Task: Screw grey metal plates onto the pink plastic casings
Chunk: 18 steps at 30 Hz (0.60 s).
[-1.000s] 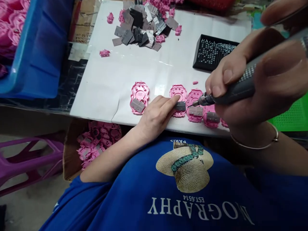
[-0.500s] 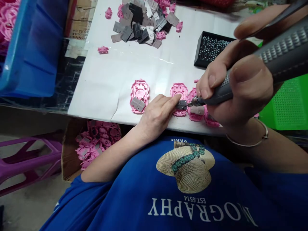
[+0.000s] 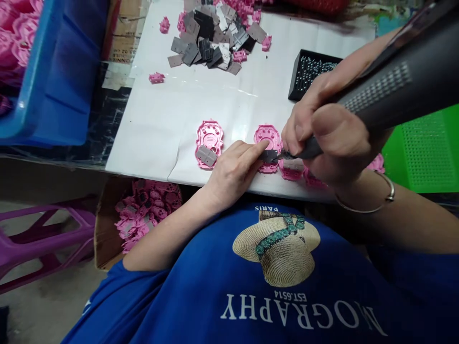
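Though tip (image 3: pixel 280 155) unclear, screwdriver (image 3: pixel 405 91) inside grip (image 3: pixel 333 143).

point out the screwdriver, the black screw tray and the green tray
Screwdriver (image 3: pixel 394 95), head view: its dark body.
Black screw tray (image 3: pixel 296 82), head view: its left wall.
Green tray (image 3: pixel 426 153), head view: its gridded surface.

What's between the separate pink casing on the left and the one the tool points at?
In the head view, the left hand lies between the left casing and the second casing, with white work surface showing beyond it.
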Each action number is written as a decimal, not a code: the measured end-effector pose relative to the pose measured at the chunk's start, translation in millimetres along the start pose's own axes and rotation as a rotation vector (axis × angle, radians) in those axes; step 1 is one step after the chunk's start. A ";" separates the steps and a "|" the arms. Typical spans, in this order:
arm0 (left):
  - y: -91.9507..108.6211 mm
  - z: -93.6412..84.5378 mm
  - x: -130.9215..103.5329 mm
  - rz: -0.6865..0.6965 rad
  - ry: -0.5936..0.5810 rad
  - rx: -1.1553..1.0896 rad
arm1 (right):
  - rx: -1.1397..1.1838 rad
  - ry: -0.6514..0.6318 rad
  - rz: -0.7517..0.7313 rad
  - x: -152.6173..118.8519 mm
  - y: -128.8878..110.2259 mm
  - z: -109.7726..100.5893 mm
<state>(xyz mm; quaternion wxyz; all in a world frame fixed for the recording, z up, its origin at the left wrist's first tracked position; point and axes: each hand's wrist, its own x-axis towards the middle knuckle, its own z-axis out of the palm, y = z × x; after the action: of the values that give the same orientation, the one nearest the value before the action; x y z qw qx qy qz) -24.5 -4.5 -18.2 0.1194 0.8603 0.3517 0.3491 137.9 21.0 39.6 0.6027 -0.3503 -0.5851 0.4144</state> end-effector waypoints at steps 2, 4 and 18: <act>-0.5 0.8 0.2 -0.011 -0.013 0.004 | 0.078 0.056 -0.083 1.5 3.1 2.8; -1.4 1.9 0.4 -0.012 -0.013 0.020 | 0.160 0.055 -0.150 4.8 3.8 3.9; -1.6 -8.6 4.9 0.053 -0.005 -0.043 | -0.247 0.476 -0.391 31.7 -50.4 -129.7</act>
<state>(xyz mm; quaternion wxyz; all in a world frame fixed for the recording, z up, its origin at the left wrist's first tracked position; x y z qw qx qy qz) -28.7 -0.3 -10.1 0.1294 0.8675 0.3209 0.3575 270.7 37.2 89.4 0.7435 -0.3888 -0.5299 0.1233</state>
